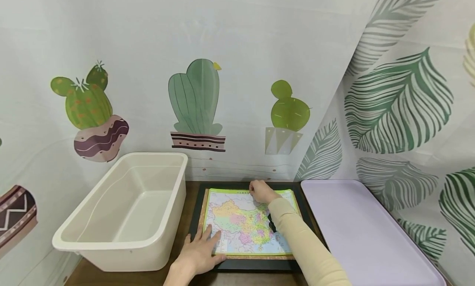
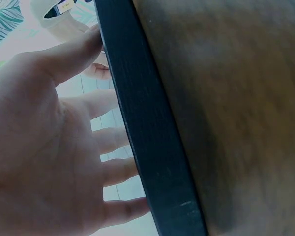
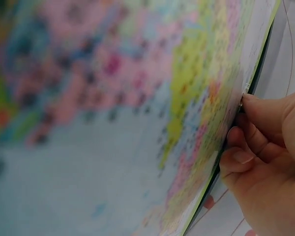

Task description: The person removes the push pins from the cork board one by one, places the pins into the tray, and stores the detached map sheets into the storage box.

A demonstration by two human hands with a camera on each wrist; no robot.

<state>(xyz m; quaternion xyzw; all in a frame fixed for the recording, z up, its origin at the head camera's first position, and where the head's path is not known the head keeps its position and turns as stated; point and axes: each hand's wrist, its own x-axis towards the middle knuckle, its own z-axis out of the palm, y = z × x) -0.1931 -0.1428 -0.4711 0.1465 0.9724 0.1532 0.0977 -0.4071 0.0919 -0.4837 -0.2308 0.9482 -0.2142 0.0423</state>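
A map [image 1: 237, 220] with a green border lies on a cork-coloured board [image 1: 259, 257] inside a black frame [image 1: 256, 264]. My left hand [image 1: 200, 249] rests with fingers spread on the lower left corner, fingertips over the map's edge. In the left wrist view, the palm [image 2: 49, 142] faces the black side of the frame [image 2: 142, 108]. At the map's top edge is my right hand [image 1: 261, 192], fingers curled. Up close, its thumb and finger [image 3: 258, 118] pinch a tiny shiny piece [image 3: 243, 97] against the edge; its kind is unclear.
To the left stands a deep cream tub [image 1: 174, 211]. A flat lilac tray [image 1: 356, 224] lies to the right. Brown tabletop [image 1: 96, 276] shows along the front, and a printed curtain [image 1: 245, 38] hangs close behind the frame.
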